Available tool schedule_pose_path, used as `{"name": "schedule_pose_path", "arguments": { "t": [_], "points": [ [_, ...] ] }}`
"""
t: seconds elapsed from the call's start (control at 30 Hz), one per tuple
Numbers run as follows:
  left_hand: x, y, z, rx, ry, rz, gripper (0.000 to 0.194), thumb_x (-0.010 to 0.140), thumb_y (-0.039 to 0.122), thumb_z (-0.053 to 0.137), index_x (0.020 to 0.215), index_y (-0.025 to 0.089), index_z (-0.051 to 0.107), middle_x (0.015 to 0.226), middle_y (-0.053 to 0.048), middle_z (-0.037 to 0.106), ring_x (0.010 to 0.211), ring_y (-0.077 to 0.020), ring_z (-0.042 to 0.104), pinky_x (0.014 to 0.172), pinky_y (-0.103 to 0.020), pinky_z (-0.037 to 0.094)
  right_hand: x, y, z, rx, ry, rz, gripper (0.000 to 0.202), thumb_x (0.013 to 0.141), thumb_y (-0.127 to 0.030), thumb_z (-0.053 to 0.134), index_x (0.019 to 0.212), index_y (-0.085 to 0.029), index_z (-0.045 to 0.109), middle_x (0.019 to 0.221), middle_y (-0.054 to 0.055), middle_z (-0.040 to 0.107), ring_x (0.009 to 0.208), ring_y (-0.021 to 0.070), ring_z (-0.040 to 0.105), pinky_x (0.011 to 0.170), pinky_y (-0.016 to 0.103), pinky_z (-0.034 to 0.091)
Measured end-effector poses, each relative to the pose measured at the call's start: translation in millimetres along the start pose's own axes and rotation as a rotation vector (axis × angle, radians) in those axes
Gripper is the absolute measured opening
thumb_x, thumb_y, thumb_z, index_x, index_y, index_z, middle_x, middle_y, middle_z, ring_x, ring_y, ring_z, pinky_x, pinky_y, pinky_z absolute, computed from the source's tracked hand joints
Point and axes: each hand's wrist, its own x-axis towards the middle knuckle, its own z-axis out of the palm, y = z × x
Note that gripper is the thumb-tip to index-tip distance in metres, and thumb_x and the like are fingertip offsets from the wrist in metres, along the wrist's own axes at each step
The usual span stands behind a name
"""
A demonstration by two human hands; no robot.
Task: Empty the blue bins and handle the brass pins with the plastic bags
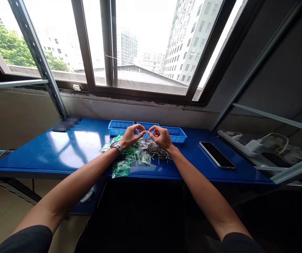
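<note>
Above the middle of the blue table, my left hand and my right hand are raised with their fingertips almost meeting. Both are closed in a pinch; whatever lies between the fingertips is too small to make out. Below my left hand and wrist lie several green-tinted clear plastic packets with small parts inside. A loose heap of dark and brass-coloured screws sits under my right hand. Just behind the hands stand blue plastic bins, a left one, a middle one and a right one, partly hidden by my hands.
A phone lies on the table to the right. Another dark, blurred-out item is at the back left. Metal shelf posts rise on both sides. At right, a shelf holds a white charger with a cable.
</note>
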Motion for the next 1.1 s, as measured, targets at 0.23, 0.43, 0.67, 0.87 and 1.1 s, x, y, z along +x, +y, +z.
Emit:
{"name": "schedule_pose_path", "arguments": {
  "t": [0.23,0.43,0.67,0.87,1.1],
  "points": [
    [-2.4,1.0,1.3,0.038,-0.041,0.037,0.019,0.092,0.038,0.071,0.093,0.019,0.072,0.089,-0.005,0.074,0.082,-0.0187,0.065,0.072,-0.031,0.05,-1.2,-5.2,4.0,0.001,0.04,-0.01,0.02,0.091,-0.04,0.065,0.088,-0.02,0.068,0.055,-0.007,0.037,0.051,0.0116,0.035,0.055,0.027,0.033],
    [-1.2,4.3,-0.4,0.026,0.001,0.027,0.021,0.095,0.039,0.068,0.092,0.018,0.071,0.089,-0.005,0.074,0.08,-0.0174,0.066,0.068,-0.029,0.049,-0.5,-1.8,0.9,0.013,0.026,0.008,0.021,0.092,-0.04,0.064,0.09,-0.019,0.067,0.056,-0.007,0.038,0.051,0.0114,0.035,0.055,0.026,0.033],
    [-0.8,1.8,-0.2,0.003,0.026,0.017,0.026,0.096,0.043,0.066,0.095,0.018,0.071,0.093,-0.007,0.075,0.083,-0.0183,0.067,0.07,-0.029,0.051,0.8,2.5,5.1,0.027,-0.098,0.011,0.027,0.091,-0.045,0.066,0.091,-0.019,0.073,0.054,-0.007,0.039,0.049,0.0105,0.034,0.052,0.025,0.031],
    [-0.8,3.7,-0.8,0.003,0.03,0.009,0.027,0.096,0.044,0.064,0.094,0.018,0.07,0.092,-0.007,0.075,0.081,-0.0178,0.065,0.068,-0.029,0.05,0.7,1.6,2.1,0.01,-0.03,0.009,0.026,0.091,-0.044,0.067,0.087,-0.019,0.072,0.056,-0.006,0.04,0.051,0.0113,0.036,0.055,0.026,0.034],
    [-1.9,5.4,-1.1,0.004,-0.032,0.029,0.019,0.093,0.037,0.069,0.092,0.018,0.071,0.088,-0.005,0.074,0.079,-0.0174,0.065,0.067,-0.029,0.049,-1.1,-3.7,3.0,0.012,0.052,0.001,0.022,0.092,-0.041,0.065,0.09,-0.019,0.069,0.057,-0.006,0.038,0.052,0.0119,0.036,0.055,0.027,0.034]
  ]
}}
